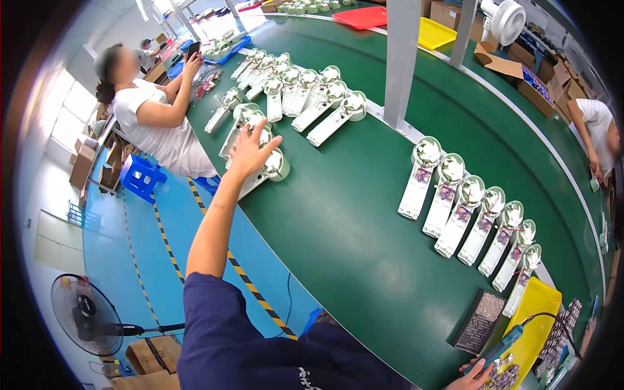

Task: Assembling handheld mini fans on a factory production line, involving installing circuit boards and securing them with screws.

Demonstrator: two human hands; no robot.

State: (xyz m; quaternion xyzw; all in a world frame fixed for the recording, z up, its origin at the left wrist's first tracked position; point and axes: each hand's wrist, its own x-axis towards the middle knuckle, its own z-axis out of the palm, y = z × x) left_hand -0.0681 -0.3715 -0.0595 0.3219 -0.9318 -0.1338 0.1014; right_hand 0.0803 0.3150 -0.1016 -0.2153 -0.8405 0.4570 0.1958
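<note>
My left hand (pixel 252 151) reaches far out over a group of pale handheld-fan housings (pixel 277 164), each with a round head and a long white handle. Its fingers are spread and lie over the housings; whether they touch is hard to tell. Down at the lower right, my right hand (pixel 473 377) is closed round a blue corded tool that looks like an electric screwdriver (pixel 502 348). This hand is partly cut off by the picture's edge. Beside it are a yellow tray (pixel 545 300) with small metal parts and a dark block of screws (pixel 480 323).
A slanting row of open housings (pixel 455 224) with small motors and wires lies on the green conveyor table (pixel 325 227). More housings (pixel 312 91) lie farther off. A grey post (pixel 402 65) rises from the table. One co-worker (pixel 149 107) sits at the left holding a phone.
</note>
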